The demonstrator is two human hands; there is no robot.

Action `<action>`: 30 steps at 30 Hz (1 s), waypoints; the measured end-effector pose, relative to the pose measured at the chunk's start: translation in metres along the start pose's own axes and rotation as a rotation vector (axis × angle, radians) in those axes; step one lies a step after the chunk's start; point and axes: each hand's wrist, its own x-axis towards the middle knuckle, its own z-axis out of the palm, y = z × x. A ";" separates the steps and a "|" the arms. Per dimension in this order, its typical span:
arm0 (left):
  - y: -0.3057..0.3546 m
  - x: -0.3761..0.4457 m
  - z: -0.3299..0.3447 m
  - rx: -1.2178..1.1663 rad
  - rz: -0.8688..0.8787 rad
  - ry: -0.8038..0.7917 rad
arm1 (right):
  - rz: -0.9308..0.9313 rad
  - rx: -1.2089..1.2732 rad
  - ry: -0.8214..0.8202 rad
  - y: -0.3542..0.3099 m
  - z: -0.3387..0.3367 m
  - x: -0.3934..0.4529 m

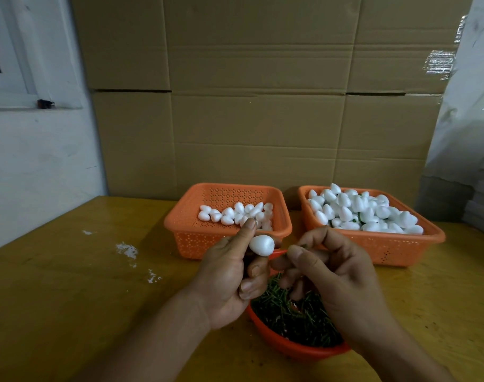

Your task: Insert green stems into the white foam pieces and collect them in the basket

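Note:
My left hand (229,274) holds one white egg-shaped foam piece (261,245) between thumb and fingers, above the red bowl (285,344) of green stems (296,318). My right hand (334,274) pinches a short green stem (302,246) between thumb and forefinger, a little to the right of the foam piece and apart from it. Behind the hands stands the left orange basket (191,238) with a thin layer of foam pieces. The right orange basket (400,248) is heaped with foam pieces, some showing green stems.
Everything sits on a yellow wooden table (69,285) with white foam crumbs (127,250) at the left. Stacked cardboard boxes (262,106) form a wall just behind the baskets. A white wall with a window frame stands at the left, plastic sheeting at the right.

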 end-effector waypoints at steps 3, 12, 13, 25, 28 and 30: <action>0.001 -0.001 0.000 -0.011 -0.005 -0.024 | -0.061 -0.024 0.074 0.004 0.001 0.000; 0.003 -0.003 0.002 -0.015 0.002 -0.036 | -0.016 0.015 0.085 0.010 0.005 0.000; 0.003 -0.003 0.002 -0.012 0.003 -0.035 | -0.013 0.025 0.083 0.009 0.006 -0.001; 0.001 -0.004 0.004 -0.015 0.023 -0.031 | -0.020 -0.001 0.136 0.010 0.010 -0.002; 0.001 -0.004 0.005 0.004 0.035 -0.029 | -0.033 -0.005 0.143 0.009 0.010 -0.003; 0.000 -0.005 0.005 0.009 0.042 -0.026 | -0.044 -0.013 0.147 0.010 0.011 -0.003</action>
